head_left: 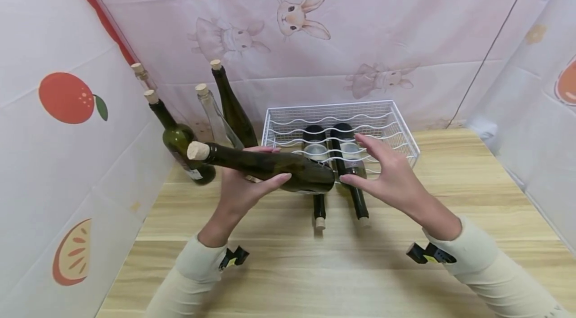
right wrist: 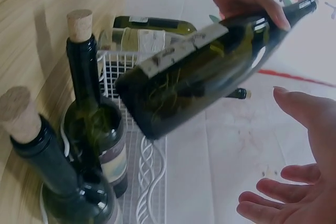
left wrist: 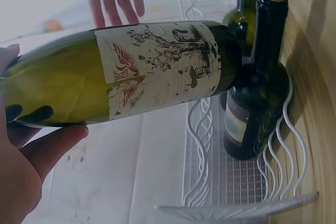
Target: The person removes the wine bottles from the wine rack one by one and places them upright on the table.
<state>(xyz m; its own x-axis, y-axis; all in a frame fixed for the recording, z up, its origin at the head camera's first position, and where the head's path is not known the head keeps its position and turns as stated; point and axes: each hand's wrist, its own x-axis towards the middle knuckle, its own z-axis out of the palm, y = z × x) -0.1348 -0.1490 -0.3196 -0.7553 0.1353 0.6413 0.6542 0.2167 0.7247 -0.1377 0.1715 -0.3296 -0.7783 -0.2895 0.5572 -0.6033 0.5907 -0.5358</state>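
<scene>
My left hand [head_left: 236, 193] grips a dark green wine bottle [head_left: 279, 165], held aloft and nearly level. Its corked neck points left, and its base points right. A worn pale label [left wrist: 163, 69] with a printed drawing shows on it in the left wrist view. To the right of the base, my right hand [head_left: 393, 173] is spread with thumb and fingers apart, holding nothing. Below and behind lies a white wire rack [head_left: 330, 104] with wavy bars. Two corked wine bottles, a left one [head_left: 319, 203] and a right one [head_left: 357, 200], lie in it with necks toward me.
At the back left stand a green corked bottle [head_left: 177, 138], a clear corked bottle [head_left: 218, 120], a tall dark one [head_left: 234, 108] and another clear one [head_left: 141, 74], partly hidden. Printed cloth walls [head_left: 405, 18] bound the wooden table [head_left: 315, 273] at the back and sides.
</scene>
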